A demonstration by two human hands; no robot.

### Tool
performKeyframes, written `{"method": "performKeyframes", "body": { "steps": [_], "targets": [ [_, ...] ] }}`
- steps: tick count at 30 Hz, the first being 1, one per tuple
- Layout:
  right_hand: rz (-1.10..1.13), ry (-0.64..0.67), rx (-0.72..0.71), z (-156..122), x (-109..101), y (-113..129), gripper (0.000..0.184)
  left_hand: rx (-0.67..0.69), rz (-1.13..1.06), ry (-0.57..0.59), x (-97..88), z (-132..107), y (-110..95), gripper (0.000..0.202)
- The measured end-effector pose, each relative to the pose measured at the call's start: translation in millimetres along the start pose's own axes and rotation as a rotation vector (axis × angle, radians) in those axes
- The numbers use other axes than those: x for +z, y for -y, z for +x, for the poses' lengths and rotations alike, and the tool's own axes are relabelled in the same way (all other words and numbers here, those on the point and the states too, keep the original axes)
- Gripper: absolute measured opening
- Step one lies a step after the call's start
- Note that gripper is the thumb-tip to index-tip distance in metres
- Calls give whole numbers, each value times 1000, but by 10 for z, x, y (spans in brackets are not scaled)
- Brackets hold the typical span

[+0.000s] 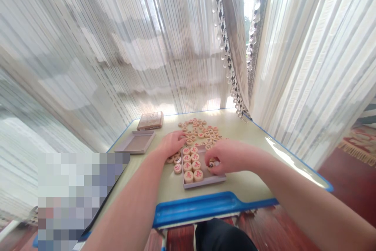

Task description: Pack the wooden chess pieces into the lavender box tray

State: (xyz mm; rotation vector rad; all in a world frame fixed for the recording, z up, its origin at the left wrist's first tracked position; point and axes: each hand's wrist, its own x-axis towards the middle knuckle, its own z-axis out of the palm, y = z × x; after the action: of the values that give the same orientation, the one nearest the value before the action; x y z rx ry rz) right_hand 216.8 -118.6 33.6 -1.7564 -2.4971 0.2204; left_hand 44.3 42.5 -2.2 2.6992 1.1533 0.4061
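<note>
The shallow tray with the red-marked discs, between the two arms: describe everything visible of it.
The shallow tray is open, roughly rectangular and pale greyish-lilac, with low walls; its material is unclear. It lies flat on the pale tabletop, near the blue front edge. Eight round pieces with red characters lie face up inside, in two columns along its left side. The right hand reaches over its right part, hiding some of it; whether they touch is unclear. Loose pieces lie outside its left wall.

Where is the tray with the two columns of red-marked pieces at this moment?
In the head view, the tray lies low, slightly right of centre, just beyond the blue trough, with the right hand over its right side.
</note>
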Motion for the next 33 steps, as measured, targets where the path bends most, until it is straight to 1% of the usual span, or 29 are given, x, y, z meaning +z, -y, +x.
{"method": "performKeyframes", "body": {
  "steps": [8, 19, 25, 27, 29, 31, 32, 33],
  "targets": [
    [8, -16, 17, -15, -16, -22, 20, 6, -2, 4, -6, -6, -5, 42],
    [14, 5, 23, -27, -31, -53, 19, -1, 8, 5, -14, -14, -29, 41],
    [32, -9, 44, -33, -50, -28, 19, 1, 3, 13, -15, -15, -16, 41],
    [32, -64, 65, -24, -79, -37, 18, 6, 4, 12, -11, -11, -7, 41],
    [29, -196, 150, 3, -111, -91, 23, 5, 6, 8, -8, -7, -1, 41],
    [19, -357, 304, 48, -132, -201, 31, 10, 8, 4, -5, -1, 4, 40],
    [7, -407, 388, 76, -134, -273, 32, 17, 10, 2, -3, 2, 6, 40],
    [-3, -428, 466, 105, -128, -349, 33, 22, 11, 2, -1, 4, 8, 40]
  ]
}}
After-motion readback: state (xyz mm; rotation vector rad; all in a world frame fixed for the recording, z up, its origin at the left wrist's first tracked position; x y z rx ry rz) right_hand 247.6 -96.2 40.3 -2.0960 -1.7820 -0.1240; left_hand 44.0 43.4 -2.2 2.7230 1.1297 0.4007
